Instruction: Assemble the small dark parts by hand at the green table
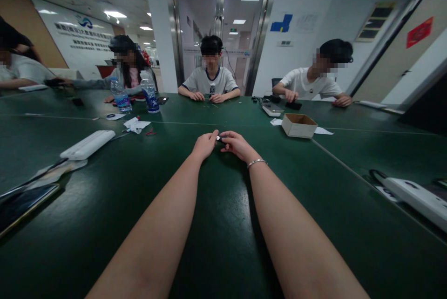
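Small object (219, 139) between both hands (206, 144) (236, 144)

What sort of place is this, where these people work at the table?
Probably an office or a meeting room: several people share a large green table, a sign with a logo and lettering shows at the left, and glass double doors stand beyond.

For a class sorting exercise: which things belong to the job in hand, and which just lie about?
Job in hand:
small dark-and-silver piece, between left hand and right hand

Likely lying about:
open box
phone
white power strip
water bottles
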{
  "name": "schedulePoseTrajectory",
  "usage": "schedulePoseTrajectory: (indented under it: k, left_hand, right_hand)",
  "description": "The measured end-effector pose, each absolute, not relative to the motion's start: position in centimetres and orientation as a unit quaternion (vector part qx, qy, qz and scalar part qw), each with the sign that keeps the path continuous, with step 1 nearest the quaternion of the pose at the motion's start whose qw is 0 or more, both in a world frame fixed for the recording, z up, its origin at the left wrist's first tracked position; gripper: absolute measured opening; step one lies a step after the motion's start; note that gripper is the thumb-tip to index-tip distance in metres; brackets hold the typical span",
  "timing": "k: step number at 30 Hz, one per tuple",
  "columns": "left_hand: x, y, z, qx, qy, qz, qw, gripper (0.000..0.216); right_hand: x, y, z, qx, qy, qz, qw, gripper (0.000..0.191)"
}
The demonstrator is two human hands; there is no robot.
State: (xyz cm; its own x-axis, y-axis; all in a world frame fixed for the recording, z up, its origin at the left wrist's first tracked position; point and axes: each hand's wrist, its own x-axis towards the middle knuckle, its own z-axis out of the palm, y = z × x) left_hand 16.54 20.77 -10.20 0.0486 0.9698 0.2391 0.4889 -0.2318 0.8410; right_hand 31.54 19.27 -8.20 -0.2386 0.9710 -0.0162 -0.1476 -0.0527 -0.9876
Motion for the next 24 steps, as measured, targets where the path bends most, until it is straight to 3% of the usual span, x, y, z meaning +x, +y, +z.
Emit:
schedulePoseTrajectory:
  k: [5, 14, 24]
  left_hand:
    - [16.63, 20.86, -10.46, 0.638, 0.511, 0.464, 0.341, 0.018]
    - [16.49, 20.78, -10.43, 0.647, 0.473, 0.477, 0.360, 0.027]
    - [16.41, 20.66, -10.47, 0.657, 0.461, 0.478, 0.358, 0.024]
  right_hand:
    - [31.66, 19.39, -8.43, -0.399, -0.509, 0.603, 0.467, 0.016]
    - [31.57, 19.44, -8.48, -0.394, -0.511, 0.603, 0.469, 0.018]
    - [31.72, 19.58, -8.66, -0.385, -0.511, 0.610, 0.468, 0.016]
